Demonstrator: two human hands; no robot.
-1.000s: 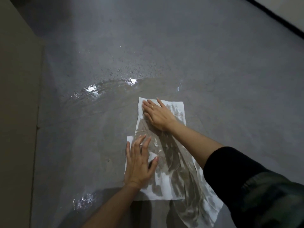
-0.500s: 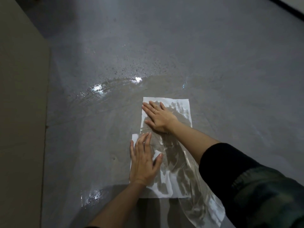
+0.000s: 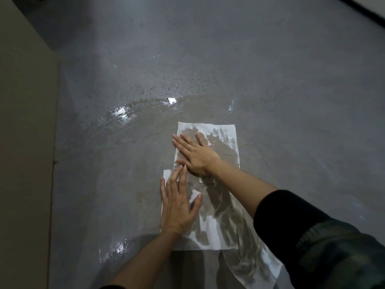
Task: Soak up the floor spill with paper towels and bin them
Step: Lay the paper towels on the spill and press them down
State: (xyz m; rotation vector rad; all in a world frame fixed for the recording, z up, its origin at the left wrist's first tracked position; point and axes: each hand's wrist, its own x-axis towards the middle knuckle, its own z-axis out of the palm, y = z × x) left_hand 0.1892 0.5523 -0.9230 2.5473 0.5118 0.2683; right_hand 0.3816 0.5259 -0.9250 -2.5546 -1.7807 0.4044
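Observation:
White paper towels (image 3: pixel 220 134) lie flat on the grey floor, overlapping in a strip that runs towards me; most of their surface is darkened with wet patches. My right hand (image 3: pixel 195 155), with a ring on one finger, presses flat on the far sheet. Just below it, my left hand (image 3: pixel 177 205) presses flat on the left edge of the near sheet (image 3: pixel 210 232), its fingertips close to the right hand. The spill (image 3: pixel 133 115) spreads as a shiny wet film to the left of and beyond the towels. No bin is in view.
A pale wall or cabinet side (image 3: pixel 25 142) runs along the left. A glinting puddle patch (image 3: pixel 118 247) lies near my left forearm. A dark skirting line (image 3: pixel 362 11) crosses the top right corner. Dry grey floor (image 3: pixel 302 101) extends to the right.
My right hand has slid a little towards me and leftwards on the far sheet, ending close to my left hand's fingertips. The wet stain on the far sheet has grown.

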